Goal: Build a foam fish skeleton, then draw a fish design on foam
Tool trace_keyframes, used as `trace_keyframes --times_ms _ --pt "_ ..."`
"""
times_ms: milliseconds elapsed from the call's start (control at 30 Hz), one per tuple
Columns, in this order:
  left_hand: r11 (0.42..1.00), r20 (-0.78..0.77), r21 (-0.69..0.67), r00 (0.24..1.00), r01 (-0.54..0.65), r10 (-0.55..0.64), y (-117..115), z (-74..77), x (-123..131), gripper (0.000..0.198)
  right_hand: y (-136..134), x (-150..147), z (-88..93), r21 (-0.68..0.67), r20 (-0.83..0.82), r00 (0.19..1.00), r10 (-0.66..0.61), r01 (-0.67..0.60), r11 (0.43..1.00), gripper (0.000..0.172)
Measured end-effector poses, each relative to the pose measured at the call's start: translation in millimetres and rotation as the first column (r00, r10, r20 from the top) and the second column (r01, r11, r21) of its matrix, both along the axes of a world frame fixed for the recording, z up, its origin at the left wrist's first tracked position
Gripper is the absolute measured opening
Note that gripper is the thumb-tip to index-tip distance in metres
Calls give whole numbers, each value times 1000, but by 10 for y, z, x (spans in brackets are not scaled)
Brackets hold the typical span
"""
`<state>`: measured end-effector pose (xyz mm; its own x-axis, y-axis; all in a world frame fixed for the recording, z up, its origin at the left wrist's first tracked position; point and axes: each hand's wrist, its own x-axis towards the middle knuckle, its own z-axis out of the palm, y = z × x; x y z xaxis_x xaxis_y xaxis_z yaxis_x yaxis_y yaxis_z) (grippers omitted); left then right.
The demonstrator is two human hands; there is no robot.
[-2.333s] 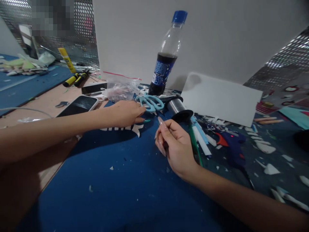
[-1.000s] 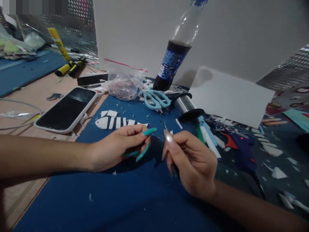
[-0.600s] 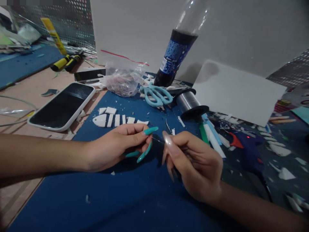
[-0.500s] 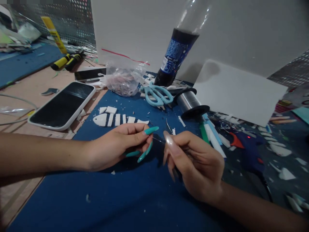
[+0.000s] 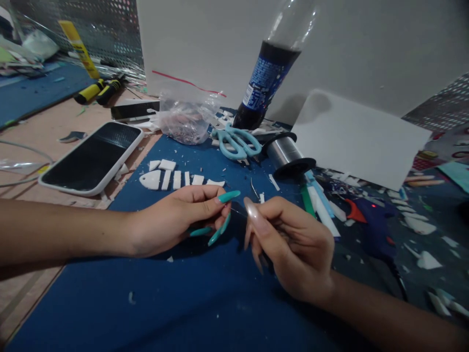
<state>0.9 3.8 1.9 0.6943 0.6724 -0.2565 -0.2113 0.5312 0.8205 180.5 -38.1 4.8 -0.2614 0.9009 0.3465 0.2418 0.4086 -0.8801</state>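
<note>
A thin, shiny line [image 5: 239, 211] spans the short gap between my hands above the blue mat [image 5: 176, 303]. My left hand [image 5: 179, 215], with long teal nails, is closed in a pinch on its left end; a tiny reddish spot shows at the fingertips, too small to name. My right hand [image 5: 293, 239] pinches the other end between thumb and index finger. Behind the right fingers a slim curved metal tip [image 5: 253, 187] shows, its rest hidden. Beyond my left hand lie white pieces [image 5: 177, 179] laid out as a fish, with a head [image 5: 150, 180] and tail.
Behind stand light-blue scissors [image 5: 238, 142], a spool of line [image 5: 286, 150], a zip bag [image 5: 186, 117] and a soda bottle [image 5: 267, 78]. At left lies a phone [image 5: 91, 159]. A glue gun [image 5: 377, 225] and white scraps are at right.
The view has shifted slightly, so everything sits a little further left or higher. Both hands keep their pinch, and the gap between them looks slightly smaller.
</note>
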Motion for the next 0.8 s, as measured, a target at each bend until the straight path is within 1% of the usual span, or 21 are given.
trace_keyframes --times_ms 133,400,800 --pt "1000 -2 8 1000 2 -2 12 1 7 21 4 1 -6 4 -3 1000 20 -20 1000 24" --pt "1000 3 12 1000 11 -11 12 -1 12 21 16 -2 -8 33 -19 1000 20 -19 999 24" --pt "999 26 -38 1000 1 0 10 7 -2 21 5 3 -9 19 -17 1000 6 -6 1000 25"
